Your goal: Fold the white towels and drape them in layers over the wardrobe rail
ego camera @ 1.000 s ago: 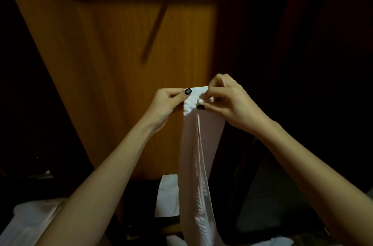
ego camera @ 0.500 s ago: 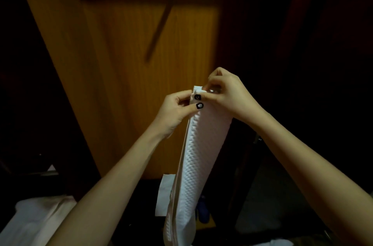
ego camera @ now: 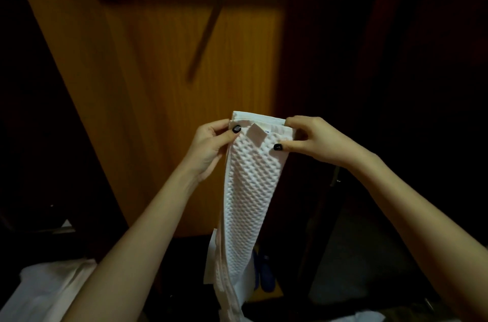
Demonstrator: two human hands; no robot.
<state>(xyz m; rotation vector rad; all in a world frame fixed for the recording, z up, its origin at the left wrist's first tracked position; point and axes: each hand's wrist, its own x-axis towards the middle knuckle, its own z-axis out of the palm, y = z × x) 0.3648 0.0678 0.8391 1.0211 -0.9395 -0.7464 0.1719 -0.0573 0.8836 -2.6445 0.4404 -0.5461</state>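
Hands: left hand (ego camera: 210,148) and right hand (ego camera: 319,142) pinch towel (ego camera: 245,189) top corners | lower end hangs free

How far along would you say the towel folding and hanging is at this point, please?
Fairly early, I'd judge. Done: the white waffle towel hangs folded into a narrow strip. In hand: the left hand and right hand pinch its top corners. Left: no rail or draped towel is in view, and more white cloth lies at lower left, apparently waiting.
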